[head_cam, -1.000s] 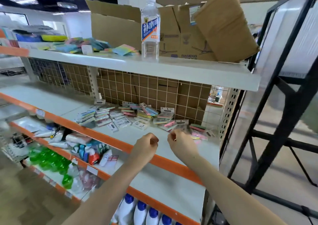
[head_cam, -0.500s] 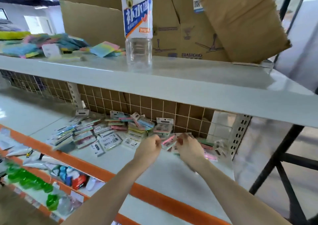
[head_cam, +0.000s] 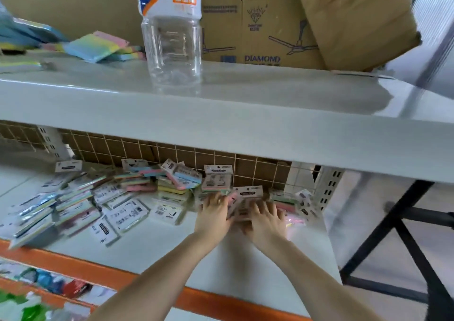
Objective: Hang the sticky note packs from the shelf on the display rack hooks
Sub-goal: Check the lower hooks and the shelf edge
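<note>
Many sticky note packs (head_cam: 127,197) in clear wrappers with white header cards lie scattered on the white middle shelf (head_cam: 157,249), piled toward the back wire grid (head_cam: 248,168). Both hands reach into the right end of the pile. My left hand (head_cam: 213,213) lies against the left edge of a pink pack (head_cam: 248,199) whose header card tilts up. My right hand (head_cam: 267,218) rests with spread fingers on that pack and its neighbours (head_cam: 286,204). The blur hides whether my left fingers pinch the pack. No hooks are in view.
The upper shelf (head_cam: 221,104) overhangs the hands closely; on it stand a clear plastic bottle (head_cam: 172,43), cardboard boxes (head_cam: 270,25) and colourful sponges (head_cam: 95,46). A black metal frame (head_cam: 393,225) stands to the right. An orange shelf edge (head_cam: 73,261) runs in front.
The view has closed in on the shelf. Both hands, held as loose fists in front of the shelf a second ago, have gone forward and opened onto the packs at the right end.
</note>
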Tool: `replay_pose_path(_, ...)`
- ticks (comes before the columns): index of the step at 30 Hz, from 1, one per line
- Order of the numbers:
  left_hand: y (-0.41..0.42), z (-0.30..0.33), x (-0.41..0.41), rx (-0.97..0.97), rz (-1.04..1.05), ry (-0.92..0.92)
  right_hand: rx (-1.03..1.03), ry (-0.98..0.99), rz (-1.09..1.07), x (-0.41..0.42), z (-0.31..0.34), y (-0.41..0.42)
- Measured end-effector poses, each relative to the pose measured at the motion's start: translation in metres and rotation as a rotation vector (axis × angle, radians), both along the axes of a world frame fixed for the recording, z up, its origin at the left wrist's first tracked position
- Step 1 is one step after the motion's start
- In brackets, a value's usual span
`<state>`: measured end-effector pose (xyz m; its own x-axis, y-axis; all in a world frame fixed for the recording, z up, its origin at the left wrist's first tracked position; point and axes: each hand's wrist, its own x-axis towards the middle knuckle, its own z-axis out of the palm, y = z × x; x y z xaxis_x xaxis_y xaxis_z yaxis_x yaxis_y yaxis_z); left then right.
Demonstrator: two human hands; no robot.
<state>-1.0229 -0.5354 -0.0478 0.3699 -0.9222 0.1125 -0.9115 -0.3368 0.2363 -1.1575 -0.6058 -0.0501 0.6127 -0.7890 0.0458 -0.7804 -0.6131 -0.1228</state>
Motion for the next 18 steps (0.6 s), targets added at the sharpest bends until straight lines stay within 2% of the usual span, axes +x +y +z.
replay_pose_path(2, 0.003, -0.006, 0.0, -0.002, 0.024, -0.054, -0.057, -0.001, 0.013, -0.002, -0.005, 0.002)
replay_pose_path(6, 0.004, -0.008, 0.007, 0.03, 0.011, -0.187, -0.085, -0.045, -0.092, 0.006, -0.008, 0.008)
replay_pose_path(10, 0.013, 0.006, 0.01, -0.072, -0.031, -0.393, -0.121, -0.036, -0.116, 0.01, -0.013, 0.02)
replay_pose_path(14, 0.024, 0.0, 0.024, -0.045, -0.06, -0.342, -0.168, -0.22, -0.082, 0.004, -0.013, 0.036)
replay_pose_path(16, 0.031, -0.009, 0.035, -0.05, -0.106, -0.263, -0.168, -0.27, -0.073, 0.001, -0.011, 0.042)
replay_pose_path(18, 0.042, -0.01, 0.042, -0.141, -0.168, -0.134, -0.128, -0.289, -0.059, -0.002, -0.008, 0.046)
